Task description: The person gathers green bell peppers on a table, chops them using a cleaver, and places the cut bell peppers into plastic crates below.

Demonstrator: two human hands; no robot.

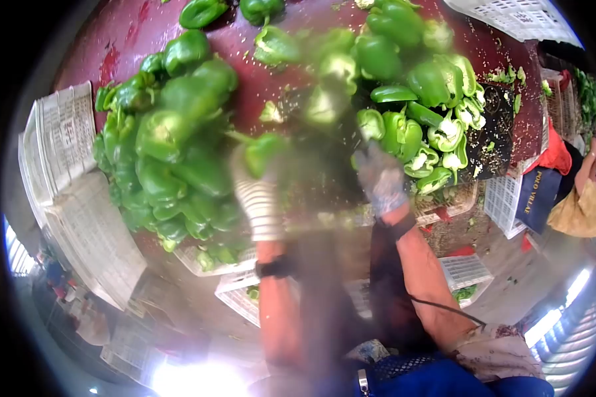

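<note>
Two gloved hands at the worktop (245, 76). My left hand (253, 193), in a striped glove, grips one green pepper (265, 153), stem toward the left, just right of the pepper heap (172, 159); heap overlaps too much to count. My right hand (382, 175) is just beside the cut peppers (404, 135), several, uncounted; blur hides its fingertips, cannot tell whether it pinches anything. One white crate (520, 16), upper right, cut off by the view's edge.
</note>
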